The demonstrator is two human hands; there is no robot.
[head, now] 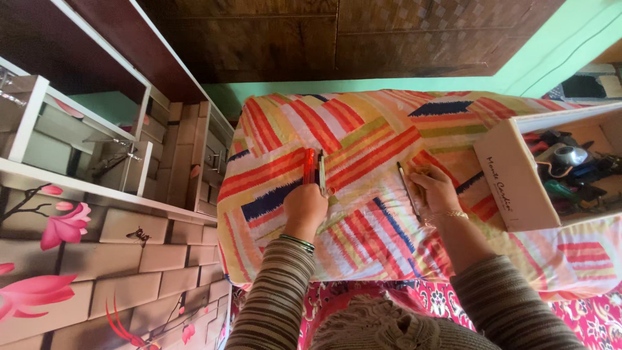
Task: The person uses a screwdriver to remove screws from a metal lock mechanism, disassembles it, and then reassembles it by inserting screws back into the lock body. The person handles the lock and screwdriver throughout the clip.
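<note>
Head view, looking down on a surface draped in a striped cloth (369, 149) of orange, red, yellow and blue. Left hand (306, 206) is closed in a fist around red-handled pliers (313, 170); the tool sticks out from the fist toward the far side, red handles to the left, metal part to the right, lying just over the cloth. Right hand (435, 189) rests on the cloth to the right, fingers curled, tips pressing down; cannot tell if it pinches anything. A thin dark rod (408, 190), maybe a screwdriver or pen, lies on the cloth just left of the right hand, touching or nearly touching the thumb side; exact contact unclear. The two hands are apart, rod between them, closer to the right one. Both sleeves are striped knit; bangles on the left wrist, a gold bracelet on the right. Far right, an open cardboard box (512, 175) sits on the cloth, holding mixed tools. Left of the cloth, white shelves (97, 149) and a brick-pattern wall with pink flowers.
</note>
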